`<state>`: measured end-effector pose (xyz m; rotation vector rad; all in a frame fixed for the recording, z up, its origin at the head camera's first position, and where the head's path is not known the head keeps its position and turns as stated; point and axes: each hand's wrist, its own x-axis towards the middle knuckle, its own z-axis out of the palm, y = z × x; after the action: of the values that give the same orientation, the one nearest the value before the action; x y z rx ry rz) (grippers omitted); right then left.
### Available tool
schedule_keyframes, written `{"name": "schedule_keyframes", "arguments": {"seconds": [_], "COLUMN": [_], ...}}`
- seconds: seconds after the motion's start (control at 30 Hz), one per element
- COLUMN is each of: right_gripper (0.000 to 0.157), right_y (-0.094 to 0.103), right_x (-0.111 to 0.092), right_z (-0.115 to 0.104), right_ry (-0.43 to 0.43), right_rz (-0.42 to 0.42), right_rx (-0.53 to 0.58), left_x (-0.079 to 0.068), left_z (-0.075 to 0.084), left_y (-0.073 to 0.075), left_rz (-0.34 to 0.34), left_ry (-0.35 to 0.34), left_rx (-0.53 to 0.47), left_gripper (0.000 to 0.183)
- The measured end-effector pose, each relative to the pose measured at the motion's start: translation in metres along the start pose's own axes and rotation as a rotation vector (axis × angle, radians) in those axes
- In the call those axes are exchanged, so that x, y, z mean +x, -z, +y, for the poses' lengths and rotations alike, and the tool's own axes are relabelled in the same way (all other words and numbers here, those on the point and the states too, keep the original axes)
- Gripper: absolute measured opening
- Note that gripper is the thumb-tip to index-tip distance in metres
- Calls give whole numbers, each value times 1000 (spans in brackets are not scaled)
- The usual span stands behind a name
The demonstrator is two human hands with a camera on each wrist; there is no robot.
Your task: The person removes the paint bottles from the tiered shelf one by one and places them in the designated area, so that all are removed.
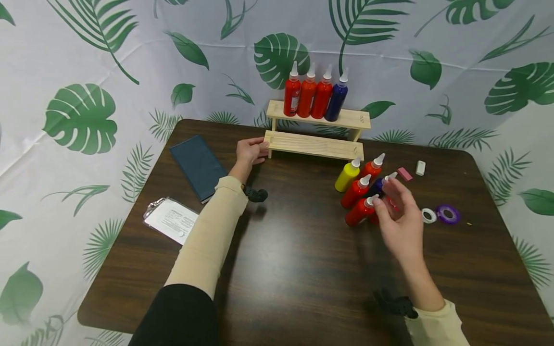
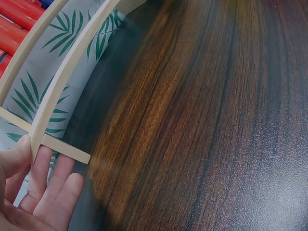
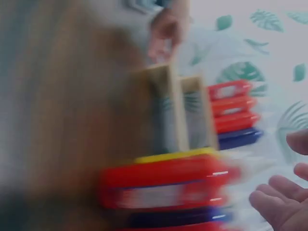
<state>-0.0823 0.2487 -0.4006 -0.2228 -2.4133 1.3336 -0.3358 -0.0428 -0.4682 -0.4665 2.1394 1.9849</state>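
Observation:
A two-tier wooden rack (image 1: 313,144) stands at the back of the table. My left hand (image 1: 250,151) grips the left end of its lower step, thumb above and fingers beneath in the left wrist view. Several red bottles (image 1: 308,98) and a dark blue bottle (image 1: 336,102) stand upright in a row on the upper step. In front of the rack's right end is a cluster: a yellow bottle (image 1: 346,177), several red bottles (image 1: 355,193) and a dark blue one (image 1: 375,187), all with white nozzles. Beside this cluster my right hand (image 1: 400,226) holds nothing, its fingers apart.
To the left lie a dark blue notebook (image 1: 198,166) and a clear badge holder (image 1: 171,220) with a printed card. On the right are a pink block (image 1: 404,174), a white block (image 1: 421,167), a white ring (image 1: 423,220) and a purple tape roll (image 1: 455,220). Leaf-patterned cloth hangs behind the table.

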Motion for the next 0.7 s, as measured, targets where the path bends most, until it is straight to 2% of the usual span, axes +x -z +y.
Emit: {"name": "schedule_keyframes", "arguments": {"seconds": [0.17, 0.27, 0.53, 0.6, 0.7], "right_gripper": [56, 61, 70, 71, 71], "right_y": [17, 14, -26, -36, -50], "right_x": [41, 75, 167, 186, 206], "right_z": [-37, -53, -74, -74, -73], "right_ry": [88, 102, 68, 37, -4], "right_rz": [-97, -185, -396, -416, -401], "right_rx": [-124, -199, -393, -400, -368], "left_x": [0, 0, 1, 0, -1], "left_z": [0, 1, 2, 2, 2], "left_y": [-1, 0, 1, 1, 1], "left_rz": [10, 14, 15, 11, 9], "left_ry": [2, 8, 9, 12, 14], "left_rx": [-3, 4, 13, 11, 7], "left_gripper": [31, 31, 32, 32, 32]}}
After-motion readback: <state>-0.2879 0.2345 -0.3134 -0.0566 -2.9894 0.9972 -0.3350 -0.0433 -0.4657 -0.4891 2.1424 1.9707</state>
